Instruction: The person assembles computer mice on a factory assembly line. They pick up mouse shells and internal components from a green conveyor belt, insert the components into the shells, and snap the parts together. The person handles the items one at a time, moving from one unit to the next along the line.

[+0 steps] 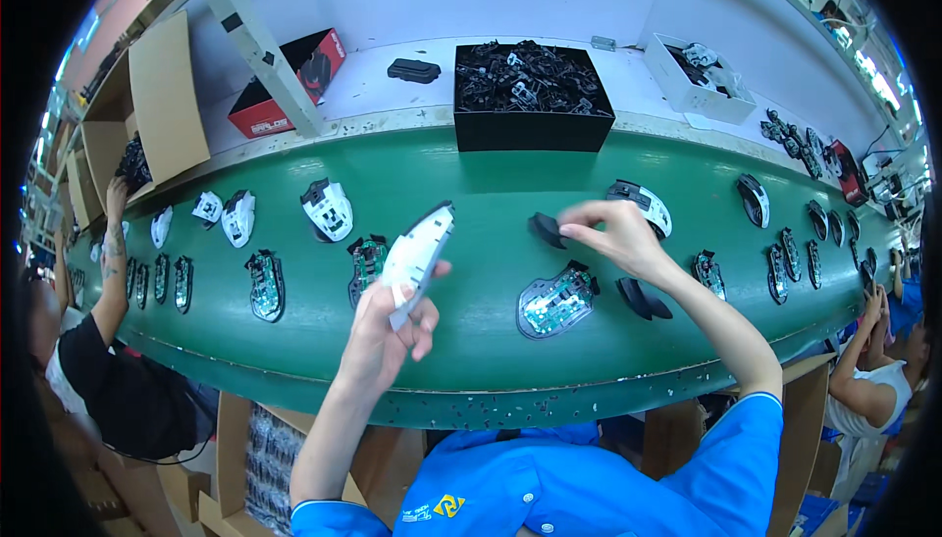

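My left hand (378,331) grips a white computer-mouse top shell (416,255), tilted up above the green work surface. My right hand (620,237) pinches a small curved black plastic piece (546,230) between thumb and fingers. Below it lies a mouse base with an exposed green circuit board (557,304). Beside that base, under my right forearm, rest curved black side pieces (643,299). A white mouse shell (643,205) sits just behind my right hand, partly hidden by it. Another circuit-board base (367,267) lies behind my left hand, partly covered.
A black box (530,130) full of small black parts stands at the back centre. More mouse shells (327,209) and bases (265,285) are spread along the green surface (442,169). A white box (699,81) stands back right. Co-workers sit at both sides; one arm (114,262) reaches into a carton (172,105).
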Demonstrator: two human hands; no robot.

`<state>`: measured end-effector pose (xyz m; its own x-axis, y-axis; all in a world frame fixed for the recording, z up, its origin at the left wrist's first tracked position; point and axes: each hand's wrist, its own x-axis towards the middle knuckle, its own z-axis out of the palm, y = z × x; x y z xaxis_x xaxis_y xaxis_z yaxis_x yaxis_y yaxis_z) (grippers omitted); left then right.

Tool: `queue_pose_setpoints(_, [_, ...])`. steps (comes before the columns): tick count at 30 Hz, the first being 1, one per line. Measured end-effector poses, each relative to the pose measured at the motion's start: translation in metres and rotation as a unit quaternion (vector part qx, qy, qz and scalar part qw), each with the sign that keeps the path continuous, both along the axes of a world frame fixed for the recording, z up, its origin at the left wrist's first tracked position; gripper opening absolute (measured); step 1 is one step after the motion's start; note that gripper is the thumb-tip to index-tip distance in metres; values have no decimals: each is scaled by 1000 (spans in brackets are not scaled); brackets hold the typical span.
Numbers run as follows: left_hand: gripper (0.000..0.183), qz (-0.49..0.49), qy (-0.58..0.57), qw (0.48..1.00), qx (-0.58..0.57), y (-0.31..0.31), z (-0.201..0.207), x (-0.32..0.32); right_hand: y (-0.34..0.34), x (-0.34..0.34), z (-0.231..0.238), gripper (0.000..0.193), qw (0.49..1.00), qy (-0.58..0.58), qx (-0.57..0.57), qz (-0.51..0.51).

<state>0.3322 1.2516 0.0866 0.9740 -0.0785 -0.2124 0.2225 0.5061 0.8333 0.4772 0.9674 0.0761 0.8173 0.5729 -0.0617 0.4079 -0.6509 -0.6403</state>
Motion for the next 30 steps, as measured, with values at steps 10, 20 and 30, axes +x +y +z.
queue_pose_setpoints(10, [76, -46, 72, 986, -141, 6, 17, -59, 54, 18, -26, 36, 955, -197, -198, 102])
queue_pose_setpoints(20, [71, 4, 76, 997, -10, 6, 19, -58, 94, 9, -22, 26, 923, -251, -201, 210])
queue_pose_setpoints(30, [111, 7, 0, 1000, 4, 17, 27, -61, 92, -31, 84, 50, 930, 296, 214, 29])
